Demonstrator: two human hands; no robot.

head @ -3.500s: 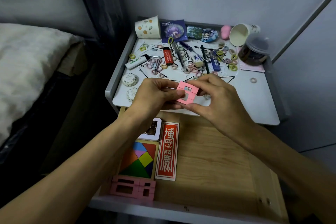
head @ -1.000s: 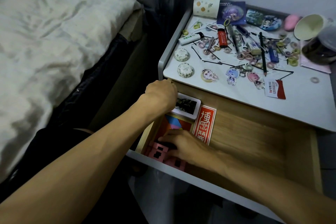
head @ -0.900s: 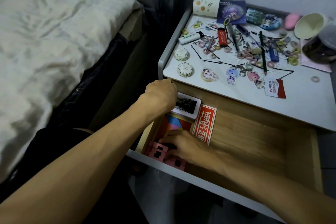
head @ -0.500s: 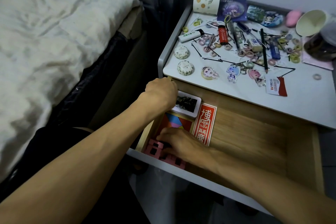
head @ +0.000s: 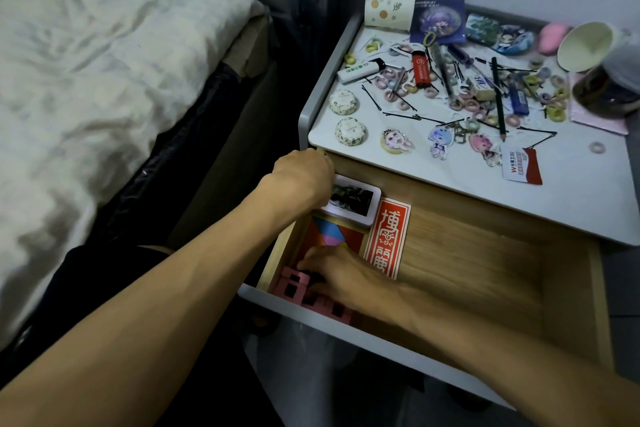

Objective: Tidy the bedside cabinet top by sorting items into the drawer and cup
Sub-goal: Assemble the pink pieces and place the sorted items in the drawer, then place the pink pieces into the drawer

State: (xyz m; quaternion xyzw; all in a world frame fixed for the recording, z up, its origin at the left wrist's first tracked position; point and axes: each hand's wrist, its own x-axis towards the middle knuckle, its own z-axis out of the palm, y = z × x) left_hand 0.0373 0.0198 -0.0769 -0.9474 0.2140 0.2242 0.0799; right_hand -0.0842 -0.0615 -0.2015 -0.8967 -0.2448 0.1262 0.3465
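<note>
The wooden drawer (head: 467,253) stands pulled out below the white cabinet top (head: 571,191). My right hand (head: 343,277) reaches into its front left corner, fingers curled on the pink blocks (head: 292,286) lying there. My left hand (head: 304,177) is closed over the top of the drawer's left wall near the back. In the drawer lie a coloured tangram puzzle (head: 329,236), a red card (head: 386,236) and a white card box (head: 353,199). A patterned paper cup (head: 391,7) stands upside down at the top's back left. A second cup (head: 585,47) lies on its side at the back right.
Lighters (head: 420,68), a pencil (head: 498,97), hair ties, hairpins, keychains (head: 438,142), two round tins (head: 350,131), badges and a red tag (head: 521,166) litter the top. A dark jar (head: 609,87) sits at the right edge. A bed (head: 104,80) runs along the left.
Earlier both hands held a pink block above the cabinet top. Now the right hand is down in the drawer on the pink blocks and the left grips the drawer wall. Little moved in the last second.
</note>
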